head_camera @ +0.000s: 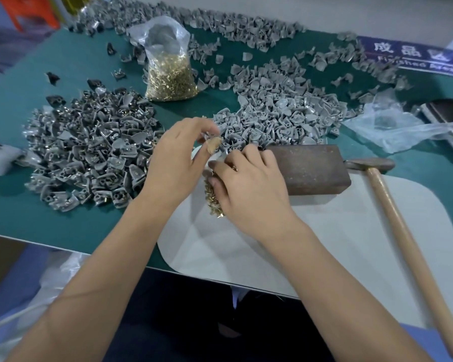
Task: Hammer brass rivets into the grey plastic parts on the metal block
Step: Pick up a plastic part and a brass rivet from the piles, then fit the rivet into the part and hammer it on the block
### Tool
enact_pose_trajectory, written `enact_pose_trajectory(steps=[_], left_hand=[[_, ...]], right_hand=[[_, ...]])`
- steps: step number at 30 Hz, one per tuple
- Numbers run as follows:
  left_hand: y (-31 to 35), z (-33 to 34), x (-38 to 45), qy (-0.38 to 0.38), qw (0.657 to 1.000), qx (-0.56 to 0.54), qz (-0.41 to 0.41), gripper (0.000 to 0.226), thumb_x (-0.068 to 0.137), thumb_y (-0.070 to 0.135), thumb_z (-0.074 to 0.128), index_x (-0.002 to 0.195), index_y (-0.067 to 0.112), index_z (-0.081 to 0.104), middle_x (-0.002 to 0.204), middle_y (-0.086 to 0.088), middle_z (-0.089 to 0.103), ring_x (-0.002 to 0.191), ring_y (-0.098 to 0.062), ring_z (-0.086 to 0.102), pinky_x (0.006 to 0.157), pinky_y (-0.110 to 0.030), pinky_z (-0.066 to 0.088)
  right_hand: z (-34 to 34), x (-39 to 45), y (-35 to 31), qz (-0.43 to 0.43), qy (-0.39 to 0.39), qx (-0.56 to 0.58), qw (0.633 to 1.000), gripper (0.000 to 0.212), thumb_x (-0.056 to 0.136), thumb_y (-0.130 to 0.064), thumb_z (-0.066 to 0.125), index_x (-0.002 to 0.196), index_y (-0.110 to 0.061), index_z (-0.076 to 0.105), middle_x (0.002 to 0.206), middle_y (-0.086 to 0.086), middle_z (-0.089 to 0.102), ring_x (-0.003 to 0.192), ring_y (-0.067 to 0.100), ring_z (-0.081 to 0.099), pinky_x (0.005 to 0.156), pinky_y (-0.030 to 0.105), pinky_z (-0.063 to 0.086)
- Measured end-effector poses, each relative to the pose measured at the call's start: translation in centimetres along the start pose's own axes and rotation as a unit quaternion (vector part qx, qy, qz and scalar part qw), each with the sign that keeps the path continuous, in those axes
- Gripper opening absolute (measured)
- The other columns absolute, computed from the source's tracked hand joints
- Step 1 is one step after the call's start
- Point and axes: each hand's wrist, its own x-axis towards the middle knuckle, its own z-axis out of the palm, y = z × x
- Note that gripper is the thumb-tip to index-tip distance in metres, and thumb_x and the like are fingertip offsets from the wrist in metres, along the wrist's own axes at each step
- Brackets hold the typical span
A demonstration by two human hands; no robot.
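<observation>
Just left of the metal block [309, 169], over the near edge of the green bench [16, 212], a grey plastic part [211, 137] sits pinched in the fingertips of the left hand [177, 158], one finger capped with a tan guard. The right hand [249, 184] curls over a small heap of brass rivets [213, 195] on the white mat [324, 231]; its grip appears closed on a rivet, though the fingertips hide it. The likely trouble is a fumbled rivet: it is small and could slip from the pinch or seat crooked in the part's hole, then bend under the hammer [392, 202], which lies untouched right of the block. Both wrists angle inward, meeting closely. Piles of grey parts [89, 152] spread behind, with a bag of rivets [170, 74] farther back.
</observation>
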Motion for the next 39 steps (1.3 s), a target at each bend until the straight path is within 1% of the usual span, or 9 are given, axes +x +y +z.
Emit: enact_pose_trajectory(steps=[2, 7, 11, 16, 23, 26, 29, 34, 39], left_hand=[[0.2, 0.0, 0.0, -0.022, 1.000, 0.000, 0.007, 0.012, 0.103, 0.030, 0.057, 0.109, 0.022, 0.061, 0.101, 0.020, 0.055, 0.094, -0.005, 0.051, 0.083, -0.010, 0.036], [0.2, -0.1, -0.1, -0.020, 1.000, -0.005, 0.002, 0.010, 0.103, 0.025, 0.060, 0.110, 0.018, 0.062, 0.100, 0.010, 0.054, 0.092, -0.004, 0.050, 0.080, -0.014, 0.039], [0.2, -0.2, -0.1, -0.026, 1.000, 0.002, -0.003, 0.015, 0.096, 0.009, 0.065, 0.109, 0.017, 0.064, 0.098, 0.004, 0.054, 0.092, -0.001, 0.049, 0.080, -0.012, 0.039], [0.6, -0.3, -0.2, -0.022, 0.999, -0.017, -0.021, 0.030, 0.086, -0.003, 0.065, 0.110, 0.015, 0.063, 0.097, 0.009, 0.050, 0.092, 0.005, 0.048, 0.082, -0.008, 0.036], [1.0, -0.3, -0.1, -0.017, 0.999, -0.026, -0.039, 0.033, 0.083, -0.006, 0.062, 0.104, 0.019, 0.058, 0.095, 0.019, 0.046, 0.090, 0.003, 0.048, 0.081, -0.008, 0.036], [1.1, -0.4, -0.2, -0.015, 0.998, -0.034, -0.042, 0.031, 0.084, -0.003, 0.063, 0.105, 0.020, 0.057, 0.094, 0.016, 0.049, 0.090, 0.002, 0.048, 0.081, -0.006, 0.036], [1.2, -0.5, -0.3, -0.017, 0.998, -0.037, -0.049, 0.026, 0.088, 0.003, 0.067, 0.105, 0.019, 0.057, 0.092, 0.009, 0.052, 0.089, -0.003, 0.050, 0.078, -0.008, 0.037], [1.5, -0.5, -0.1, -0.007, 1.000, -0.029, -0.009, 0.010, 0.097, 0.016, 0.069, 0.103, 0.014, 0.063, 0.090, 0.009, 0.052, 0.085, 0.001, 0.048, 0.074, -0.012, 0.037], [2.7, -0.2, 0.3, -0.030, 0.997, -0.073, 0.020, 0.008, 0.100, 0.021, 0.066, 0.103, 0.015, 0.070, 0.093, 0.009, 0.066, 0.087, -0.002, 0.056, 0.077, -0.015, 0.043]], right_hand=[[0.0, -0.1, 0.0, -0.007, -0.010, -0.016, 1.000, 0.034, 0.100, -0.037, 0.043, 0.108, -0.019, 0.070, 0.103, 0.004, 0.063, 0.101, 0.031, 0.051, 0.082, 0.043, 0.032], [0.3, 0.1, 0.4, -0.004, 0.001, -0.025, 1.000, 0.017, 0.090, -0.024, 0.062, 0.101, -0.021, 0.074, 0.096, 0.000, 0.064, 0.097, 0.029, 0.054, 0.080, 0.040, 0.030], [0.5, 0.3, 0.6, 0.004, 0.000, -0.017, 1.000, 0.017, 0.088, -0.019, 0.069, 0.102, -0.025, 0.076, 0.095, -0.004, 0.066, 0.096, 0.026, 0.058, 0.080, 0.039, 0.029], [0.3, 0.3, 0.8, 0.012, -0.015, 0.043, 0.999, 0.009, 0.093, -0.028, 0.066, 0.096, -0.029, 0.074, 0.091, -0.007, 0.067, 0.097, 0.025, 0.058, 0.082, 0.040, 0.032], [-0.2, 0.3, 0.7, 0.022, 0.006, 0.099, 0.995, 0.005, 0.094, -0.024, 0.058, 0.095, -0.023, 0.064, 0.096, -0.008, 0.065, 0.093, 0.023, 0.055, 0.081, 0.037, 0.033], [-0.4, 0.1, 1.0, 0.047, 0.049, 0.223, 0.973, 0.005, 0.094, -0.016, 0.059, 0.098, -0.018, 0.062, 0.095, -0.009, 0.064, 0.090, 0.021, 0.055, 0.082, 0.041, 0.041], [-0.5, 0.1, 1.6, 0.072, 0.110, 0.346, 0.929, 0.008, 0.094, -0.010, 0.062, 0.101, -0.013, 0.066, 0.096, -0.007, 0.066, 0.093, 0.018, 0.058, 0.085, 0.040, 0.048], [-0.8, 0.4, 2.7, 0.118, 0.190, 0.376, 0.899, 0.015, 0.096, -0.009, 0.064, 0.108, -0.015, 0.072, 0.100, -0.009, 0.067, 0.095, 0.009, 0.062, 0.083, 0.026, 0.050], [-1.9, 0.5, 4.3, 0.163, 0.186, 0.416, 0.875, 0.011, 0.100, -0.015, 0.062, 0.105, -0.023, 0.068, 0.090, -0.016, 0.065, 0.084, 0.001, 0.061, 0.073, 0.009, 0.042]])
